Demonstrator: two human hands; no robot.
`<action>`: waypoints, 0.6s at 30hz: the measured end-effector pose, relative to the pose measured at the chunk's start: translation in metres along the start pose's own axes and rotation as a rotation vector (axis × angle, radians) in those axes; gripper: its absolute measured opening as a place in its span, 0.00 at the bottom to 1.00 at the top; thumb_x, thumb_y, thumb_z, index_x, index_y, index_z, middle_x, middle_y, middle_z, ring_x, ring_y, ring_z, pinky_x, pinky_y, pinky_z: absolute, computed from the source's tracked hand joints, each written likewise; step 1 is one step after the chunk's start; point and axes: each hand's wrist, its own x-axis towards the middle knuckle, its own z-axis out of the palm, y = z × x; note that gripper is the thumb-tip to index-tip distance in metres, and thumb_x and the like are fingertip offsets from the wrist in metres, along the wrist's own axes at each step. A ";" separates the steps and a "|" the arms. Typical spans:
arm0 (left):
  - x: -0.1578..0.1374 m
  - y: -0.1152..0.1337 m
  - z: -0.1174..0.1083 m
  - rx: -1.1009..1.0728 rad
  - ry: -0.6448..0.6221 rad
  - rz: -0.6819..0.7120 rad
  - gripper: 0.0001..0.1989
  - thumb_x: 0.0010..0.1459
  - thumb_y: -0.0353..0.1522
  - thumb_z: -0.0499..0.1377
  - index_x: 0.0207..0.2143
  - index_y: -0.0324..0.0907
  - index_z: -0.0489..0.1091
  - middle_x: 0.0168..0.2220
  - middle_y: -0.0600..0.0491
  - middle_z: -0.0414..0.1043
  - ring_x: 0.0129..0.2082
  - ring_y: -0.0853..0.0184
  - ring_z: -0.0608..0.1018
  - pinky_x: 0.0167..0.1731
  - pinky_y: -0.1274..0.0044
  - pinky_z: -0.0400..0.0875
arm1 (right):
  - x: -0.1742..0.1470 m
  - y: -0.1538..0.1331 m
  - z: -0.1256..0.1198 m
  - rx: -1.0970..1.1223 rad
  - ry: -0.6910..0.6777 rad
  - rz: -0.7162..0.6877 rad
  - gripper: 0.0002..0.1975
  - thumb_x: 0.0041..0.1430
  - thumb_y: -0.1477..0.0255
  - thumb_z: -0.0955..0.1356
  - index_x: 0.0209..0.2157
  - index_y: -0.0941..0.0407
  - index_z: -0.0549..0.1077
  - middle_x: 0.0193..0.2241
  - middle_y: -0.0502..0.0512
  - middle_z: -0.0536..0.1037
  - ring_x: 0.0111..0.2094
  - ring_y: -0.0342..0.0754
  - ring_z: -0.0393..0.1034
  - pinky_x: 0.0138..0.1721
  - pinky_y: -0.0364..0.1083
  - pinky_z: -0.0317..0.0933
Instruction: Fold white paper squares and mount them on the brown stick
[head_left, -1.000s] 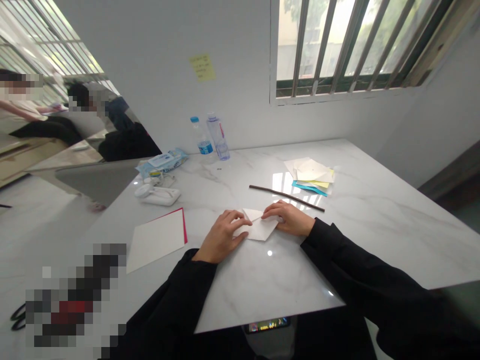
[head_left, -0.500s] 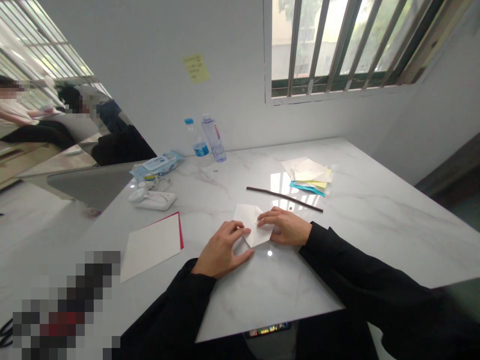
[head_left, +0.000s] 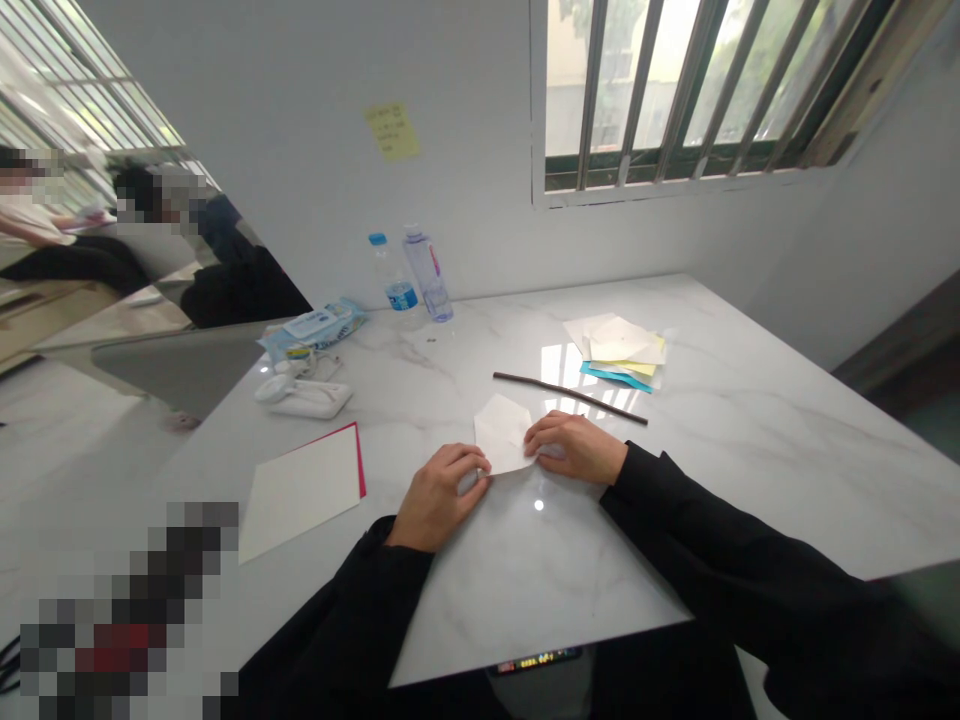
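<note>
Just on the near side of the brown stick (head_left: pixel 570 398), by its left end, is a small white paper (head_left: pixel 501 430) that looks folded. The left hand (head_left: pixel 441 497) pinches its near left corner with thumb and fingers. Closer to the stick, the right hand (head_left: pixel 577 447) has bent fingers gripping the paper's right side. To do this well, it seems best to pinch lightly, keep the paper flat on the table (head_left: pixel 555 570), match the edges and press slowly.
</note>
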 end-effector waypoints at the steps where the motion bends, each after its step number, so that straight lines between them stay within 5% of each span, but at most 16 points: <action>1: -0.002 -0.002 0.000 -0.012 0.005 -0.016 0.03 0.67 0.33 0.63 0.41 0.46 0.78 0.47 0.51 0.80 0.48 0.59 0.81 0.50 0.65 0.78 | 0.000 0.001 0.000 -0.002 0.007 0.003 0.13 0.59 0.82 0.72 0.41 0.52 0.83 0.46 0.54 0.85 0.46 0.51 0.77 0.53 0.52 0.71; 12: -0.004 -0.008 0.002 0.051 0.036 0.002 0.13 0.69 0.39 0.63 0.52 0.46 0.77 0.53 0.47 0.79 0.54 0.54 0.78 0.57 0.58 0.76 | -0.001 -0.001 -0.004 0.000 0.028 0.067 0.10 0.62 0.80 0.71 0.37 0.52 0.84 0.44 0.54 0.85 0.46 0.51 0.79 0.51 0.49 0.70; 18: -0.004 -0.008 0.001 0.030 0.031 -0.002 0.11 0.67 0.35 0.63 0.50 0.46 0.78 0.52 0.48 0.80 0.54 0.55 0.78 0.57 0.59 0.75 | 0.001 0.001 -0.002 0.036 0.107 0.204 0.11 0.60 0.81 0.71 0.37 0.53 0.85 0.35 0.51 0.85 0.33 0.45 0.78 0.41 0.45 0.68</action>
